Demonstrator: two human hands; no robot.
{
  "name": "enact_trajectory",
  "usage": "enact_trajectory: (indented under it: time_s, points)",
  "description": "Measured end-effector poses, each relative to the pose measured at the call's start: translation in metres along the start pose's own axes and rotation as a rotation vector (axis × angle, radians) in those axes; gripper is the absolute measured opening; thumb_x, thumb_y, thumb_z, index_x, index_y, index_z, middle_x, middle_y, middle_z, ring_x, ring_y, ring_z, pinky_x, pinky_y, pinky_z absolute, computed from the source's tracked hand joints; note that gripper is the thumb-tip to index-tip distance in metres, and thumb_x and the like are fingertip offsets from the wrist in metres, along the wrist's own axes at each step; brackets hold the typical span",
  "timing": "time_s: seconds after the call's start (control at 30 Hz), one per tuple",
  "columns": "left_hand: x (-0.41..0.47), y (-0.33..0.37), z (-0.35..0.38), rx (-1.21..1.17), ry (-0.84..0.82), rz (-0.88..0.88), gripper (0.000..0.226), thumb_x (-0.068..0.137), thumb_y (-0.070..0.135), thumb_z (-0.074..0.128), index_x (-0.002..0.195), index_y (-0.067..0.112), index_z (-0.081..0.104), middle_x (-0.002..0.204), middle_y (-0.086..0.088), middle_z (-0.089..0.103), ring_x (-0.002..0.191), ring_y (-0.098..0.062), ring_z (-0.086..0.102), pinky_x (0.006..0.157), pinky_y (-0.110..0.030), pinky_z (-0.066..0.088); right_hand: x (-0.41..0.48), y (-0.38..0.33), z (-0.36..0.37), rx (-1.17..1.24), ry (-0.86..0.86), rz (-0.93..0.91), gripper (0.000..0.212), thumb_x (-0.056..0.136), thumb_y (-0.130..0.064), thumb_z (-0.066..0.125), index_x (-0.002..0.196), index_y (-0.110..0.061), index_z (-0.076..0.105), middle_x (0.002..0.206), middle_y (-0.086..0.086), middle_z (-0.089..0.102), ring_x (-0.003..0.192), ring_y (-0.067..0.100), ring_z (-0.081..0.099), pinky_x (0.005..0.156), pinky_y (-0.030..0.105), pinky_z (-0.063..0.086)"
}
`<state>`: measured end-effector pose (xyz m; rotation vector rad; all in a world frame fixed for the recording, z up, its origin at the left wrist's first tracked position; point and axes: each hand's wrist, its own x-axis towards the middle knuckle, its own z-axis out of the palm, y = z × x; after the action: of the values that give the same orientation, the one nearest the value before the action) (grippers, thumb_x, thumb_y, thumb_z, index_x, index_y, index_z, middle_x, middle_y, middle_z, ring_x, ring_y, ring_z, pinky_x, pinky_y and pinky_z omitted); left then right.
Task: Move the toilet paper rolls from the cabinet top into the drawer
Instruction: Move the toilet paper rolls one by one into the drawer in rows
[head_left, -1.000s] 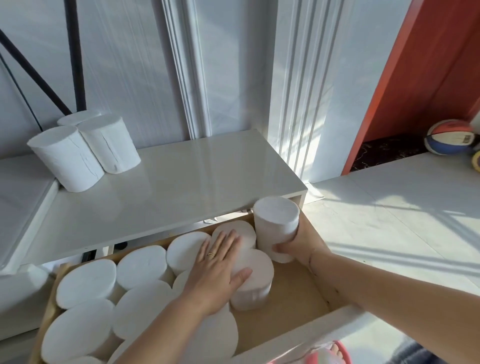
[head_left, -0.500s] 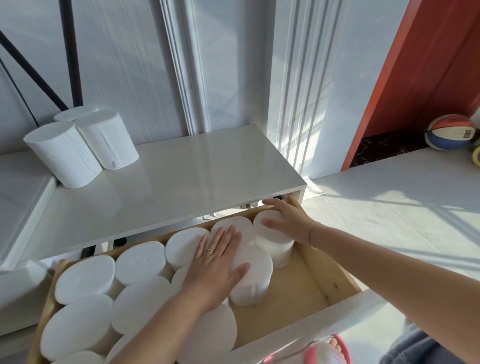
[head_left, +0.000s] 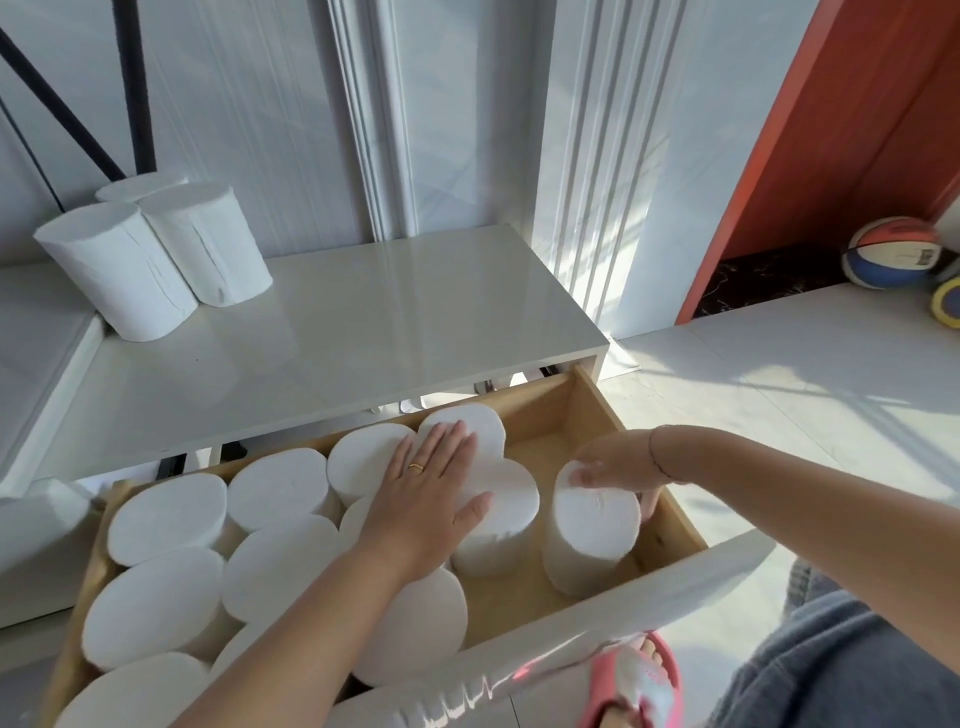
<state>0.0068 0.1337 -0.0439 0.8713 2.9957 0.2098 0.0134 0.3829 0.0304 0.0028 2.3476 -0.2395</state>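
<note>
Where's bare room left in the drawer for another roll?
Bare wood shows in the back right corner of the drawer, behind the roll the right hand grips, and along the front panel. The left side is packed with rolls.

On the cabinet top (head_left: 363, 322), back left: three upright toilet paper rolls (head_left: 119, 270), touching. Below and in front, in the open drawer (head_left: 675, 525): packed rolls (head_left: 171, 512) filling the left, one lone roll (head_left: 592, 535) just right of them. Far right: basketball (head_left: 891, 252).
</note>
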Motion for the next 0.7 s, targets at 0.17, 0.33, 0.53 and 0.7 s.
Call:
enact_trajectory:
  time_s: [0.17,0.33,0.53,0.7]
  points:
    - [0.001,0.000,0.002,-0.017,0.001,0.001,0.074,0.085,0.066,0.000,0.148,0.028,-0.010,0.155,0.013,-0.019,0.136,-0.003,-0.030,0.114,-0.035,-0.016,-0.008,0.005,0.028,0.270,-0.120,0.088,0.056,0.095,-0.055,0.037,0.135,-0.017,0.046,0.118,0.005,0.066,0.066,0.012,0.073,0.081,0.027,0.056]
    - [0.001,0.000,0.003,0.002,0.024,-0.003,0.071,0.089,0.063,0.007,0.148,0.027,-0.007,0.157,0.011,-0.014,0.138,-0.004,-0.024,0.115,-0.036,-0.014,-0.008,-0.005,0.054,0.641,-0.212,0.029,0.046,0.094,-0.050,0.048,0.107,-0.008,0.062,0.084,0.009,0.071,0.065,0.017,0.067,0.064,0.023,0.054]
    - [0.000,0.002,0.002,-0.034,0.034,-0.007,0.070,0.090,0.061,0.012,0.149,0.027,-0.004,0.157,0.010,-0.011,0.141,-0.005,-0.020,0.116,-0.037,-0.012,-0.007,-0.037,0.065,0.707,-0.257,0.009,0.059,0.094,-0.046,0.052,0.120,0.006,0.059,0.080,0.009,0.066,0.065,0.016,0.063,0.070,0.024,0.054]
    - [-0.001,0.003,0.001,-0.039,0.037,-0.003,0.068,0.092,0.060,0.012,0.148,0.026,-0.005,0.157,0.009,-0.012,0.140,-0.005,-0.022,0.115,-0.035,-0.014,-0.016,-0.042,0.058,0.539,-0.226,0.019,0.061,0.093,-0.053,0.048,0.114,0.002,0.063,0.094,0.012,0.070,0.077,0.021,0.064,0.085,0.030,0.052]
